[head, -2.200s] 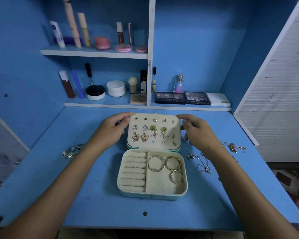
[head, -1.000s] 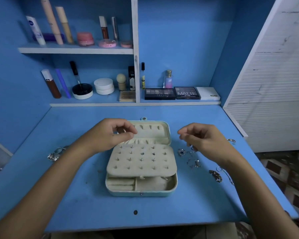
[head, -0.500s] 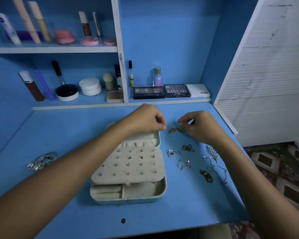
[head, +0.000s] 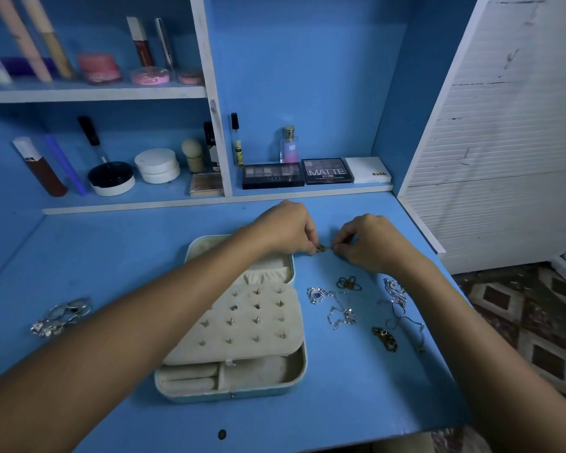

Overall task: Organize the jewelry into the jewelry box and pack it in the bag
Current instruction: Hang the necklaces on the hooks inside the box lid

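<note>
Rings (head: 61, 316): heaped at the desk's left edge, well apart from both hands.
Jewelry box (head: 239, 325): open mid-desk, under the left forearm.
Left hand (head: 286, 228): fingertips pinch a small gold piece (head: 321, 248).
Right hand (head: 370, 240): pinches the same piece's other side.
Chains (head: 366, 305): scattered below the right hand.

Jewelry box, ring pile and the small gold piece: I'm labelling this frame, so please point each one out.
jewelry box (head: 276, 389): head view, on its teal front rim.
ring pile (head: 61, 317): head view, middle of the silver cluster at the left.
small gold piece (head: 321, 248): head view, the bit showing between both hands' fingertips.
</note>
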